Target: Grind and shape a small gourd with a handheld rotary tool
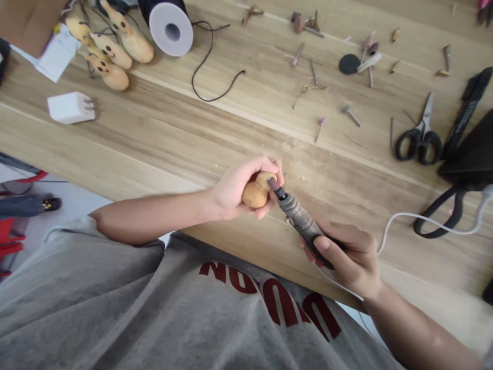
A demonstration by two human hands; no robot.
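Near the table's front edge, my left hand (pixel 234 187) is wrapped round a small tan gourd (pixel 254 195) with a rounded bottom and a narrower top. My right hand (pixel 348 254) grips a dark rotary tool (pixel 298 218) by its body, pointing it up and left. The tool carries a brownish cylindrical bit (pixel 273 183), which lies against or just over the gourd's narrow end; I cannot tell whether it touches. A thin white cable (pixel 339 285) runs off from the tool's rear. Fingers partly cover the gourd's far side.
Several gourds with drawn faces (pixel 111 51) lie at the upper left, near a spool of black cord (pixel 171 28) and a white plug adapter (pixel 71 108). Loose grinding bits (pixel 351 115) are scattered across the back. Scissors (pixel 421 136) and a black marker (pixel 468 110) lie at the right.
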